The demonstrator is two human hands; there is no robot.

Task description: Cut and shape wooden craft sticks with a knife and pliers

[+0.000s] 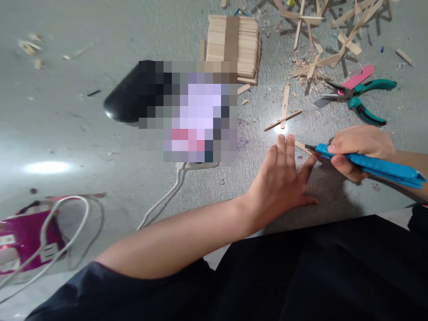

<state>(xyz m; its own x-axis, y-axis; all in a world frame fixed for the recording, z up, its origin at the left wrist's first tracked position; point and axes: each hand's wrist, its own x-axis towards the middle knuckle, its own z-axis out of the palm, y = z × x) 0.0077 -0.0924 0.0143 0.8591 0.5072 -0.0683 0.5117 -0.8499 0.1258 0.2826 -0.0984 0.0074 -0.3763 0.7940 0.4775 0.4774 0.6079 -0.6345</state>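
Observation:
My right hand (361, 147) grips a blue utility knife (377, 166), its dark blade pointing left. The blade tip rests at a small wooden craft stick (302, 146) lying on the table. My left hand (282, 174) is spread flat on the table, its fingertips beside and over that stick, the index finger close to the blade. Part of the stick is hidden under the fingers. Just beyond my fingertips, one craft stick with small holes (285, 104) lies across another darker-edged stick (282, 121).
Green-handled pliers (359, 96) and a pink cutter (361, 79) lie at the right. Joined craft sticks (314, 64) and shavings are behind. A bundle of sticks (217, 38), a black rounded object (129, 98), a blurred-out device (200, 107), a white cable (160, 200) and a purple packet (30, 236) spread leftward.

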